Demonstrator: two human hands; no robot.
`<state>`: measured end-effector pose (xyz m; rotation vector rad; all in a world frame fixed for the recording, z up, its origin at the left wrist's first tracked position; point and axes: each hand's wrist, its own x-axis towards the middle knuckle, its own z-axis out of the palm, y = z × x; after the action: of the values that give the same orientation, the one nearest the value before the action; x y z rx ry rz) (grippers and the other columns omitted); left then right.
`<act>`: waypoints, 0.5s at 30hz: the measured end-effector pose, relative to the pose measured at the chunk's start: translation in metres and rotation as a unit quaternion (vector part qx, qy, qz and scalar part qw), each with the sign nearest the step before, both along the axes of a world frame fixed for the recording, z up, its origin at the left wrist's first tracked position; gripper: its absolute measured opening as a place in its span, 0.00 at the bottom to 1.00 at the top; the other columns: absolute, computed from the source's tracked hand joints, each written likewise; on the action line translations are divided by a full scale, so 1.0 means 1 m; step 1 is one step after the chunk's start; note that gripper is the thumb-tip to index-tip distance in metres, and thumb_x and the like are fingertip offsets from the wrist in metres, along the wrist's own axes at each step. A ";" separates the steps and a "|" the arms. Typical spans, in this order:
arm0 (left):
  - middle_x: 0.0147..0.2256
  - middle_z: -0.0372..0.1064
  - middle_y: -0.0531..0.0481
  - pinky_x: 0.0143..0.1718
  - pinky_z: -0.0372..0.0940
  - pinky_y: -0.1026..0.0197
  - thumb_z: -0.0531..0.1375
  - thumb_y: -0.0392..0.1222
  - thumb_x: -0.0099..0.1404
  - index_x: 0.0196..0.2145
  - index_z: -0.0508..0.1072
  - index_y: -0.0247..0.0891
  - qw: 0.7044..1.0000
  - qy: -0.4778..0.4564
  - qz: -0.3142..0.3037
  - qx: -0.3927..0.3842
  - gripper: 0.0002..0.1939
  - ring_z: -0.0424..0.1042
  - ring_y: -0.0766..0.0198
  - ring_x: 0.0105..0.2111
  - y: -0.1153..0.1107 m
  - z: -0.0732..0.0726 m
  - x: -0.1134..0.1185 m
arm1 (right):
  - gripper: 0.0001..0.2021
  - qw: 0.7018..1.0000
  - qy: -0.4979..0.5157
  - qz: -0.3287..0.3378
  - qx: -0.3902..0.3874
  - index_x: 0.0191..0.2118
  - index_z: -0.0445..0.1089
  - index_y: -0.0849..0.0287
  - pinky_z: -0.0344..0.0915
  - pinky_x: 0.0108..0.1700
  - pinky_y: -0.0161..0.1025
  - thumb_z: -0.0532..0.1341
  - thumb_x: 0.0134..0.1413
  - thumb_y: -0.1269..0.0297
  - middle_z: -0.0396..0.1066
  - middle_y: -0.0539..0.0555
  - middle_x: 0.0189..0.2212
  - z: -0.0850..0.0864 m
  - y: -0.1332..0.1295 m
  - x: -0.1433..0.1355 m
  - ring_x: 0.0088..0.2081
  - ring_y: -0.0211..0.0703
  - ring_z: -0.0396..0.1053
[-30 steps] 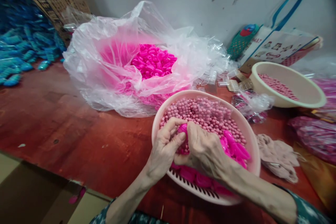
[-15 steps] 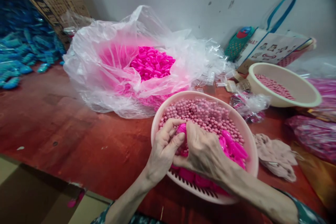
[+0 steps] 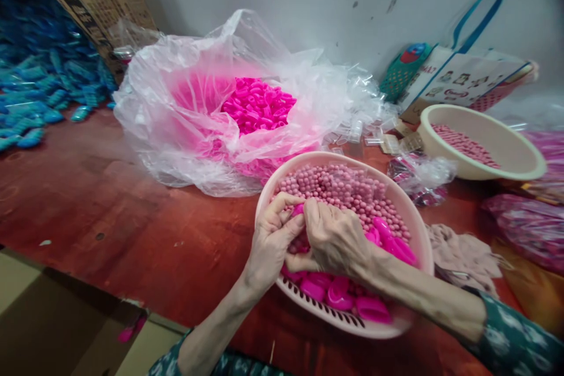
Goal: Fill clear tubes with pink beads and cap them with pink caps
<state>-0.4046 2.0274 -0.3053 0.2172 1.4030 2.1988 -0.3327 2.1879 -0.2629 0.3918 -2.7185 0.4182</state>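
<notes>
Piece (image 3: 298, 210) pinched by left hand (image 3: 269, 241); right hand (image 3: 337, 238) curled, hold hidden; likely light, stiff, slick, best gripped at sides.

on the table (image 3: 132, 217) before me, beads (image 3: 326, 181) lie in my basket (image 3: 422, 249); a bag (image 3: 154, 100) sits behind to the left, a bowl (image 3: 522, 155) behind to the right.

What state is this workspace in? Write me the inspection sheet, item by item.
Surface: reddish-brown table, marked, with a small pale fleck.
Things: pink basket holding beads and glossy pink pieces.
Clutter: plastic bag of small pink parts, cream bowl, blue pieces, crumpled pale cloth.
Hands: left hand pinches a pink item over the basket; right hand beside it, fingertips hidden.
Cables: nothing seen.
Surroundings: grey wall with dark spots, cardboard box, tote bag.
</notes>
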 end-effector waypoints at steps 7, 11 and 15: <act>0.28 0.66 0.56 0.25 0.57 0.72 0.59 0.39 0.61 0.42 0.66 0.40 1.000 -0.003 0.015 0.020 0.11 0.62 0.74 0.23 0.003 0.002 -0.001 | 0.15 0.989 -0.100 0.009 -0.111 0.42 0.70 0.55 0.69 0.36 0.38 0.49 0.54 0.70 0.75 0.54 0.35 0.008 -0.027 -0.017 0.32 0.42 0.73; 0.33 0.68 0.54 0.30 0.60 0.71 0.61 0.36 0.59 0.47 0.65 0.41 0.999 -0.005 -0.013 0.036 0.18 0.64 0.72 0.28 0.005 0.004 0.000 | 0.20 0.986 -0.120 -0.075 -0.089 0.47 0.60 0.62 0.64 0.26 0.41 0.59 0.47 0.60 0.71 0.55 0.31 -0.004 -0.035 -0.026 0.27 0.46 0.70; 0.37 0.69 0.51 0.38 0.62 0.68 0.62 0.34 0.57 0.47 0.66 0.40 0.999 -0.009 -0.019 0.035 0.20 0.67 0.69 0.34 0.005 0.004 -0.001 | 0.15 0.989 -0.121 -0.080 -0.044 0.40 0.61 0.60 0.61 0.28 0.40 0.59 0.47 0.60 0.69 0.54 0.30 -0.010 -0.031 -0.026 0.29 0.46 0.69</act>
<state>-0.4051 2.0327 -0.3015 0.2472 1.3028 2.2147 -0.3585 2.1568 -0.2725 0.1032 -2.9238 0.5699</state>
